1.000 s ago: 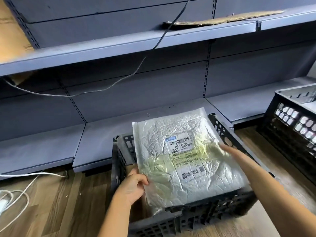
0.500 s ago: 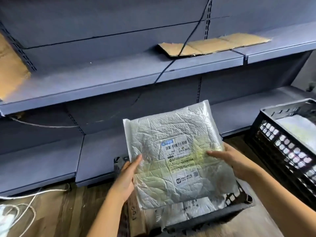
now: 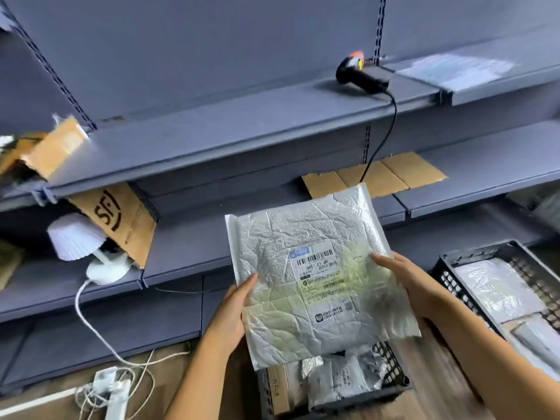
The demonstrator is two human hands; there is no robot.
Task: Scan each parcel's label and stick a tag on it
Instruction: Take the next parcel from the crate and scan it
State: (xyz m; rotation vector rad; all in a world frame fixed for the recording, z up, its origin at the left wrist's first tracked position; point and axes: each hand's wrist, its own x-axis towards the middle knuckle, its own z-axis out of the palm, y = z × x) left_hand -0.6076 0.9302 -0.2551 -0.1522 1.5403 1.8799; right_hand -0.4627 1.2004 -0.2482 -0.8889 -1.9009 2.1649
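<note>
Shipping label [image 3: 321, 278]: white sheet on the face of the silver parcel [image 3: 303, 237]
Barcode [image 3: 315, 257]: along the label's top edge; the digits under it are too small to read
Large numbers: "661" and "C1 69", just below the barcode
Blue logo [image 3: 299, 253]: label's top left corner, blurred, not legible
Lower print: rows of small characters and a QR code [image 3: 349, 305], none legible
Cardboard sheet [image 3: 121, 219]: left of the silver parcel, black "SF" logo printed sideways; small print beside it unreadable
Carton [image 3: 277, 389]: below the silver parcel, dark marks on its edge, too blurred to read
</note>
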